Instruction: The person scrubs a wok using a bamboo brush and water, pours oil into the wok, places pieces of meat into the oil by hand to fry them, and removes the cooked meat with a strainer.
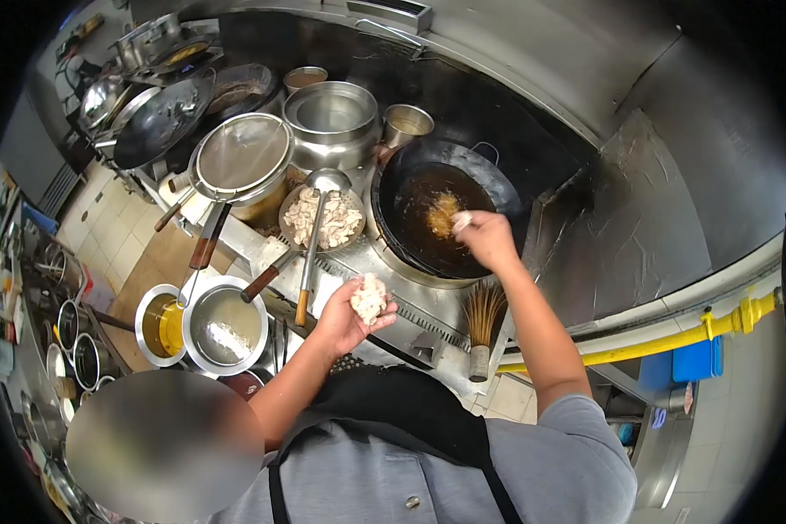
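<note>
My left hand (pixel 341 325) is cupped palm up near the stove's front edge, holding a clump of pale, batter-coated raw pieces (pixel 368 299). Over the right side of the wok (pixel 404 179), my right hand (pixel 487 240) pinches a small pale coated piece (pixel 463 220) between thumb and fingertips. Dark oil fills the wok, and a cluster of golden frying pieces (pixel 443 215) floats in it just left of those fingers. Between the wok and the strainers, a perforated skimmer (pixel 359 229) carries pale cut pieces (pixel 310 218). A ladle (pixel 327 181) lies across it, handle toward me.
A bamboo wok brush (pixel 480 349) lies right of the wok's front. Left stand a round mesh strainer (pixel 244 153) on a pot, a bowl of cloudy liquid (pixel 262 336) and a bowl of yellow oil (pixel 142 319). Behind are a steel pot (pixel 332 155) and a smaller pot (pixel 408 131).
</note>
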The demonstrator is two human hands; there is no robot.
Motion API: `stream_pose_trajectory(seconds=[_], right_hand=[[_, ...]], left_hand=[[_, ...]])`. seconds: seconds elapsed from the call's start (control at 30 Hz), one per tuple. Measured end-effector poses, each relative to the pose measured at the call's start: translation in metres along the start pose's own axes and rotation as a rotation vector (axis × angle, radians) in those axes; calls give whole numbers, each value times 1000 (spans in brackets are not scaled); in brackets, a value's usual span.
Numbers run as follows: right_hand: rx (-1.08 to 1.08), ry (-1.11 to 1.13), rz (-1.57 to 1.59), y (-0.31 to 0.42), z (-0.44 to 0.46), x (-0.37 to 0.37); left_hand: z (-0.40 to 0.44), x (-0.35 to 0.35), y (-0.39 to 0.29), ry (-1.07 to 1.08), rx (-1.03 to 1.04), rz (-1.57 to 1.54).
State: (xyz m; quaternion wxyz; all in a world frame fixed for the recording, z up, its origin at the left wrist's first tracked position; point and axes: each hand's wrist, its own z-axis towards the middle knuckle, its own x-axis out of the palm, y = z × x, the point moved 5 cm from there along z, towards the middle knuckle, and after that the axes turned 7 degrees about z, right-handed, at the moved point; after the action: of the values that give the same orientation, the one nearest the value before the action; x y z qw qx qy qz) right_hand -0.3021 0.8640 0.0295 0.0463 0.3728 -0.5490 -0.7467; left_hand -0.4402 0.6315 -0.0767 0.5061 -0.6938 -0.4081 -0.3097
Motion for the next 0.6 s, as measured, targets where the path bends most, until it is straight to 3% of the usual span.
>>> stream_pose_trajectory(seconds=[0.03, 0.07, 0.13, 0.17, 0.2, 0.27, 0.4, 0.47, 0.53, 0.6], right_hand=[[-15, 147, 84, 13, -15, 17], [-99, 283, -33, 50, -37, 30], [-307, 492, -35, 73, -66, 55], [-222, 548, -18, 82, -79, 64], [-428, 547, -144, 85, -84, 69], [-381, 468, -249, 75, -85, 72], [-359, 351, -177, 75, -88, 60], [219, 326, 375, 59, -90, 58], [237, 311, 377, 61, -94, 61], [94, 223, 216, 60, -97, 62]], left_hand=[[-1, 11, -3, -3, 7, 30], [1, 17, -3, 10, -8, 36], [7, 26, -3, 6, -5, 381], [9, 33, -1, 13, 8, 428], [12, 36, 1, 22, 3, 433], [14, 39, -3, -7, 69, 611], [11, 43, -9, -22, 114, 558], [11, 41, -10, -31, 132, 542], [13, 35, -10, -44, 156, 524], [15, 28, -10, -63, 233, 749]])
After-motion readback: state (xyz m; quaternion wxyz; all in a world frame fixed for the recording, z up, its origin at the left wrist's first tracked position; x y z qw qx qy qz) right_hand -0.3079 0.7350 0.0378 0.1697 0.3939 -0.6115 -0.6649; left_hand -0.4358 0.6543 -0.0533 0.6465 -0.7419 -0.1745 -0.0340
